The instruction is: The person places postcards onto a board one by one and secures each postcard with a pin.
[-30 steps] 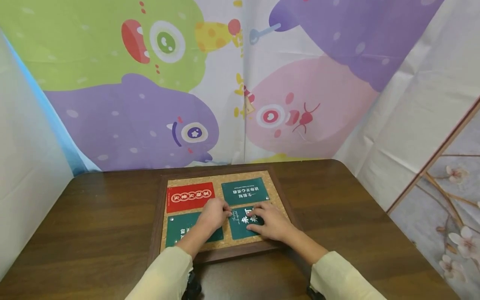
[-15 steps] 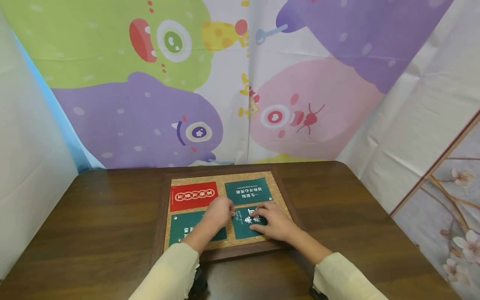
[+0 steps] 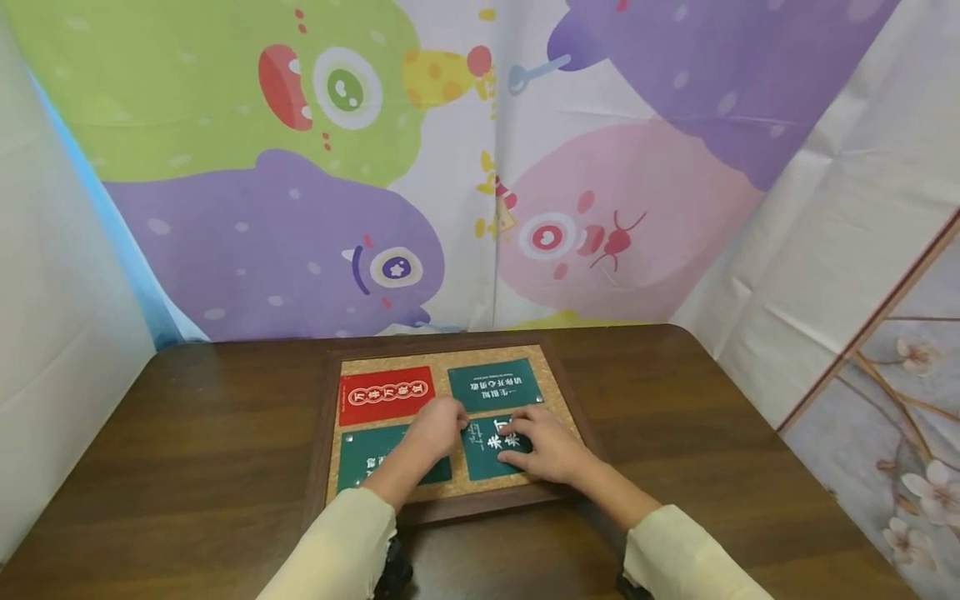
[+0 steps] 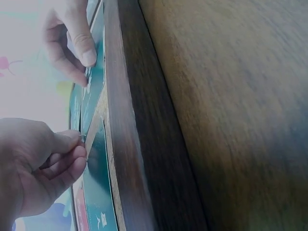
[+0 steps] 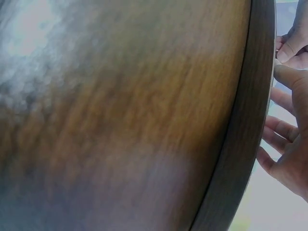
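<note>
A cork board (image 3: pixel 480 503) in a dark wooden frame lies on the table. My left hand (image 3: pixel 437 427) pinches a small clear push pin (image 4: pixel 83 137) between thumb and fingers, at the upper left corner of the lower right green card (image 3: pixel 483 461). Whether the pin's point is in the cork is hidden. My right hand (image 3: pixel 553 448) rests its spread fingertips on that same card, at its right side. A second green card (image 3: pixel 363 446) lies partly beneath my left forearm. Above these are a red card (image 3: pixel 386 395) and another green card (image 3: pixel 495 382).
Clear pins show at a corner of the lower left card and of the upper right card. The brown wooden table (image 3: pixel 675 467) extends around the board. A cartoon-printed cloth (image 3: pixel 465 275) hangs behind the table's far edge.
The head view has shifted slightly. Both hands stay nearly in place; the left fingers shift only slightly at the card's corner.
</note>
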A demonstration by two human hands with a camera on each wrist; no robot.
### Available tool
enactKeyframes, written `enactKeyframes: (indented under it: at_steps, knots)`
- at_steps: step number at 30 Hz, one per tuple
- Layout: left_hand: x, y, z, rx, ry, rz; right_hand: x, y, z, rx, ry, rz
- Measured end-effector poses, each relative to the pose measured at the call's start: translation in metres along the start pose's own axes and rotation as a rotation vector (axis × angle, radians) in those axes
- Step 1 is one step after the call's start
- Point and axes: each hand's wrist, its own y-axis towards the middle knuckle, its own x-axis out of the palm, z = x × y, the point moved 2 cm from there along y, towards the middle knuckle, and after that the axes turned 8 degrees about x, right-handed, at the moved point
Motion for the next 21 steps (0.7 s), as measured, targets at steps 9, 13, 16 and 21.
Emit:
enactKeyframes:
  at_steps: [9, 13, 16, 21]
  knots:
    - [-0.0007, 0.0023, -0.0015, -0.036, -0.022, -0.02, 0.0001, -0.0006, -0.0013, 0.006, 0.002, 0.01]
    - [0.0011, 0.0028, -0.0014, -0.026, -0.009, -0.028, -0.0002, -0.0009, -0.0015, 0.008, 0.003, 0.007]
    - [0.0037, 0.0022, -0.0005, 0.012, 0.036, -0.021, -0.0002, -0.0008, -0.0011, 0.008, 0.008, 0.005]
    - [0.0074, 0.0022, -0.0033, 0.066, 0.083, 0.0, 0.0013, -0.0001, 0.0001, 0.009, 0.01, 0.007]
